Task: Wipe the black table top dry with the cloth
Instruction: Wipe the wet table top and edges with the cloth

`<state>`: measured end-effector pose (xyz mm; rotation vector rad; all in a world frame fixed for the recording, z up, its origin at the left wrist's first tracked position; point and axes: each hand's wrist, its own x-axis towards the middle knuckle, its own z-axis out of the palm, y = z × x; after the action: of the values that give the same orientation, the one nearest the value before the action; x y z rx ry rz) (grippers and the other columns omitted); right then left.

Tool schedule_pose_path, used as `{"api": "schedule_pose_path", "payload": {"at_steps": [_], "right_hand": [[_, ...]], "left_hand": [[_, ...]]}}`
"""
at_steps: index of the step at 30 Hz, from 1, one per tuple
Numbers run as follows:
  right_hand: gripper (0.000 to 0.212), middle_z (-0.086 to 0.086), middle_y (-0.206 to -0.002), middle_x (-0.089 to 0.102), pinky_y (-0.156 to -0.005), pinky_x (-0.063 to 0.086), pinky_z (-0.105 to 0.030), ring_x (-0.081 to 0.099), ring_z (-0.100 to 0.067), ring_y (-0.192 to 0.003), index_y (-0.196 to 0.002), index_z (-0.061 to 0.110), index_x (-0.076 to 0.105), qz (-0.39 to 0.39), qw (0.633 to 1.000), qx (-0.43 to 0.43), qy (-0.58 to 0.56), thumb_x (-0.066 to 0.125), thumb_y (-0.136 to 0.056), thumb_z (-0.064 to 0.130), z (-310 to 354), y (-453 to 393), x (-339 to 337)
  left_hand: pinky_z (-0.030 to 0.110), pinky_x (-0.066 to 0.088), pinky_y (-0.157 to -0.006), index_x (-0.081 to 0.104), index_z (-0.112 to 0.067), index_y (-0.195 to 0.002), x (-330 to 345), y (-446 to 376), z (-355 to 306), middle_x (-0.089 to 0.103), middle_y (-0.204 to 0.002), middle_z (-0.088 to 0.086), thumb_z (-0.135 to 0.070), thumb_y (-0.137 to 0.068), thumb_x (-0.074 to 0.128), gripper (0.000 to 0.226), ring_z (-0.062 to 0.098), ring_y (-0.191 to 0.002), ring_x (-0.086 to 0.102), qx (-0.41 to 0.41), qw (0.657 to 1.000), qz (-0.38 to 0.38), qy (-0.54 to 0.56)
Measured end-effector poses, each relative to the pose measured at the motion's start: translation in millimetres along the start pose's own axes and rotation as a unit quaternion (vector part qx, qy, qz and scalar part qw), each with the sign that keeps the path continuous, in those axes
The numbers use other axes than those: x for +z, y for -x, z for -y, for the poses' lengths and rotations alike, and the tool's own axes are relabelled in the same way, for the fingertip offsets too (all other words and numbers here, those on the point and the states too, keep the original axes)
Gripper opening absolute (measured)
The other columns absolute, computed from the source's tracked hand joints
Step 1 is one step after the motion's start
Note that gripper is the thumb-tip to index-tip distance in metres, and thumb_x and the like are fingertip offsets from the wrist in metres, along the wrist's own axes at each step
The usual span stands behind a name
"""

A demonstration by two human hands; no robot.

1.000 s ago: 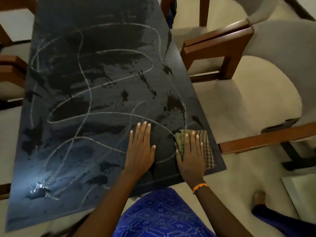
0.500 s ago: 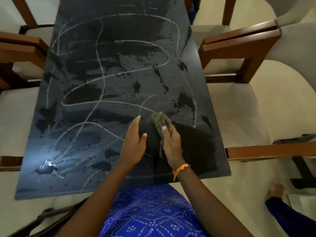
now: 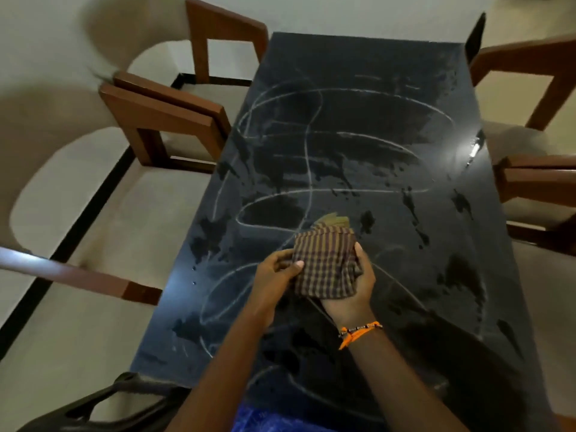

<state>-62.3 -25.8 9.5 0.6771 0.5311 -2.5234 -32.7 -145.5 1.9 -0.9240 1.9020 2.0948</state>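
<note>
While lifted off the black table top [image 3: 358, 126] | checked cloth [image 3: 325, 265]: soft, limp | left hand [image 3: 276, 271] grasps 9 o'clock edge, right hand [image 3: 355, 286] cups 3 o'clock side.

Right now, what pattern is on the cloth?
The cloth has a brown and tan check, seen in the head view, the only one.

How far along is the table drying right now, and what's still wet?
Little looks done: the black table top still carries pale streaks and dark wet patches nearly everywhere, near end included. In hand: the checked cloth is off the surface, held between the left hand and right hand, apparently being refolded. Left: wiping almost the whole top, including the shiny puddle by the right edge.
</note>
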Motion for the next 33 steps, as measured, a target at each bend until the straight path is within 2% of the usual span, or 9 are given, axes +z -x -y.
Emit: {"api": "schedule_pose_path", "payload": {"at_steps": [8,11,13,15,17,18,24,30,33], "right_hand": [[0.037,-0.011,-0.115,0.065,-0.101,0.044,-0.044,0.060,-0.028,-0.108,-0.109,0.013,0.064,-0.051,0.988,-0.126,0.074,0.046,-0.087,0.036,-1,-125,92],[0.032,-0.009,-0.112,0.063,-0.100,0.044,-0.040,0.058,-0.022,-0.108,-0.118,0.007,0.058,-0.095,0.921,-0.296,0.234,0.046,-0.093,0.022,-8,-186,132],[0.037,-0.003,-0.107,0.063,-0.095,0.042,-0.041,0.054,-0.017,-0.105,-0.126,0.008,0.055,-0.102,0.790,-0.357,0.487,0.048,-0.093,0.023,-17,-231,143],[0.051,-0.005,-0.143,0.043,-0.109,0.024,-0.051,0.033,-0.024,-0.134,-0.141,0.022,0.039,-0.107,0.565,-0.273,0.771,0.043,-0.094,0.041,-24,-275,132],[0.061,-0.005,-0.158,0.013,-0.114,0.006,-0.057,0.005,-0.029,-0.146,-0.147,0.021,0.025,-0.125,0.363,-0.254,0.888,0.035,-0.094,0.050,-31,-304,114],[0.066,-0.009,-0.158,0.011,-0.114,0.003,-0.057,0.003,-0.031,-0.146,-0.147,0.016,0.023,-0.124,0.313,-0.277,0.900,0.030,-0.093,0.052,-38,-314,112],[0.078,-0.019,-0.155,0.015,-0.117,0.004,-0.049,0.007,-0.033,-0.145,-0.145,0.000,0.022,-0.073,0.266,-0.314,0.908,0.021,-0.087,0.053,-74,-354,153],[0.066,-0.004,-0.151,0.032,-0.112,0.015,-0.057,0.020,-0.032,-0.142,-0.141,0.031,0.036,0.092,0.206,-0.318,0.921,0.030,-0.080,0.057,-93,-353,158],[0.064,-0.001,-0.152,0.032,-0.112,0.018,-0.055,0.020,-0.029,-0.143,-0.141,0.032,0.036,0.056,0.214,-0.321,0.921,0.029,-0.082,0.056,-60,-353,145]], "left_hand": [[0.029,0.049,-0.092,0.060,-0.019,-0.116,-68,-88,-63,0.063,-0.108,-0.003,-0.015,-0.093,0.053,0.024,0.014,-0.103,0.061,0.068,0.989,0.016,-0.129],[0.019,0.046,-0.087,0.062,-0.017,-0.112,-89,-123,-76,0.063,-0.112,0.000,-0.014,-0.093,0.052,0.021,0.011,-0.104,0.058,0.105,0.977,0.013,-0.183],[0.018,0.042,-0.085,0.063,-0.017,-0.110,-103,-144,-78,0.063,-0.113,0.001,-0.013,-0.091,0.054,0.021,0.012,-0.104,0.055,0.144,0.958,-0.031,-0.247],[0.027,0.041,-0.095,0.062,-0.016,-0.113,-121,-161,-76,0.062,-0.115,0.003,-0.015,-0.088,0.058,0.025,0.018,-0.109,0.053,0.177,0.927,-0.083,-0.319],[0.039,0.038,-0.103,0.059,-0.015,-0.117,-138,-171,-74,0.059,-0.118,0.005,-0.015,-0.085,0.060,0.032,0.023,-0.112,0.052,0.186,0.910,-0.108,-0.355],[0.042,0.036,-0.105,0.057,-0.015,-0.119,-145,-174,-72,0.057,-0.120,0.005,-0.015,-0.084,0.060,0.035,0.024,-0.113,0.050,0.183,0.906,-0.111,-0.365],[0.044,0.022,-0.116,0.038,-0.009,-0.139,-161,-191,-60,0.038,-0.146,0.008,-0.013,-0.087,0.056,0.055,0.025,-0.138,0.030,0.168,0.891,-0.099,-0.410],[0.029,-0.005,-0.115,0.018,-0.013,-0.148,-142,-201,-74,0.015,-0.158,0.002,-0.019,-0.093,0.048,0.063,0.017,-0.146,0.001,0.197,0.854,-0.072,-0.476],[0.031,-0.007,-0.115,0.016,-0.013,-0.148,-128,-214,-87,0.011,-0.158,0.002,-0.023,-0.093,0.049,0.064,0.017,-0.146,-0.003,0.221,0.831,-0.037,-0.509]]}}
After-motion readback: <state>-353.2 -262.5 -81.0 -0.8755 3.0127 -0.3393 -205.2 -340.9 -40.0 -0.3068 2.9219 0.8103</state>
